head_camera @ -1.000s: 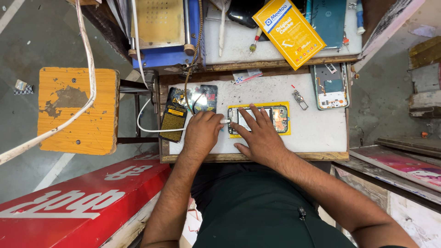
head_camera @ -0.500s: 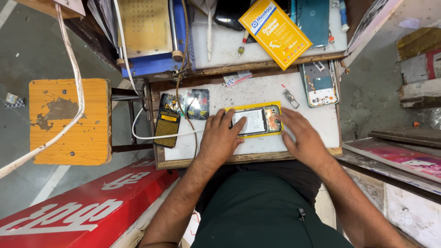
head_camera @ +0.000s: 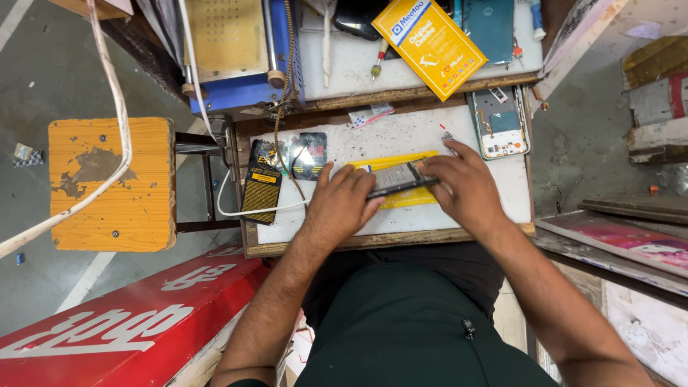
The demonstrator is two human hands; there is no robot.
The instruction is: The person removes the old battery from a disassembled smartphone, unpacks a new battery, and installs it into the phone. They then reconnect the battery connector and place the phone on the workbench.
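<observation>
fingers [head_camera: 358,197] hide ends of tilted phone [head_camera: 398,180].

A white worktop [head_camera: 423,140] carries a yellow mat [head_camera: 401,199], dark packets [head_camera: 287,161] and an opened phone back [head_camera: 499,123].

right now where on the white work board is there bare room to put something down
Bare white board lies between the black packets and the opened phone back, above the yellow mat. The middle is crowded: left hand and right hand hold a flat phone screen.
</observation>
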